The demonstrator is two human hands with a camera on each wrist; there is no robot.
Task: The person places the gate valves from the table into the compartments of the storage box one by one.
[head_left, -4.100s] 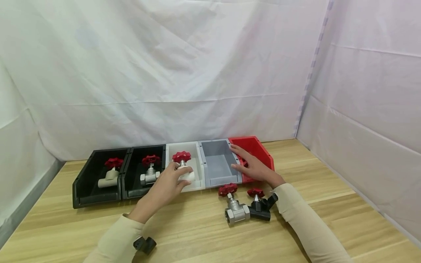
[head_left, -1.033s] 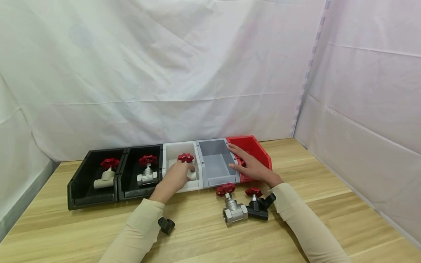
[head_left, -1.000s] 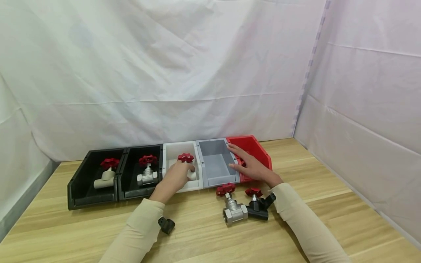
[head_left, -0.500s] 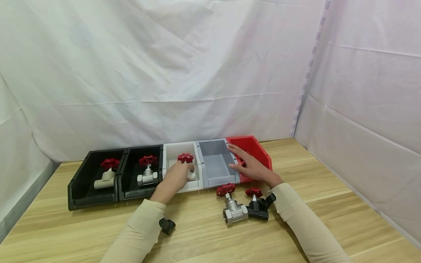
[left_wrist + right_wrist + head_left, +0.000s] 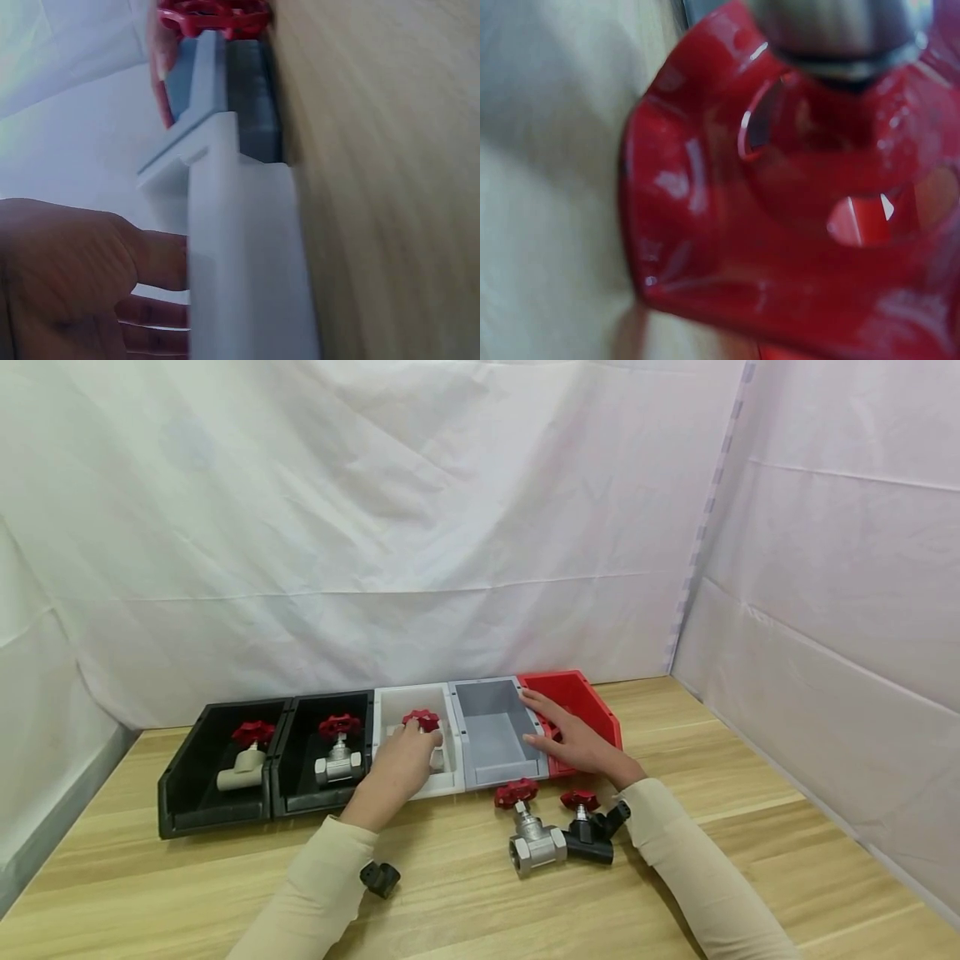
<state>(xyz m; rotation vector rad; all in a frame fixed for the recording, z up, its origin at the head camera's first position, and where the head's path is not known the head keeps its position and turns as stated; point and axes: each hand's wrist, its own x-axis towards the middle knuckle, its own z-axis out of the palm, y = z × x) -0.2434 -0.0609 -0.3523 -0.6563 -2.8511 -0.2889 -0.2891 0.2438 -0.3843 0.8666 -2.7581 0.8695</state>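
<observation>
My left hand (image 5: pixel 397 768) reaches into the white bin (image 5: pixel 405 693), thumb on the right and fingers on the left of a white valve with a red handwheel (image 5: pixel 422 720). It pinches the valve; much of the body is behind the hand. In the left wrist view the bin wall (image 5: pixel 225 255) hides the fingertips. My right hand (image 5: pixel 577 742) lies with extended fingers across the rims of the grey bin (image 5: pixel 498 735) and red bin (image 5: pixel 581 693). Close below its wrist stand a steel valve (image 5: pixel 536 845) and a black valve (image 5: pixel 588 845). A red handwheel (image 5: pixel 697 202) fills the right wrist view.
Two black bins stand at the left, one with a beige valve (image 5: pixel 243 771), the other with a steel valve (image 5: pixel 339 764). A red handwheel part shows inside the red bin under the right hand. White cloth (image 5: pixel 360 527) hangs behind the wooden table (image 5: pixel 450 910).
Since the oldest frame, my left hand has moved right and deeper over the white valve, which sits lower in its bin. Lately its handwheel shifts slightly left. The right hand stays put.
</observation>
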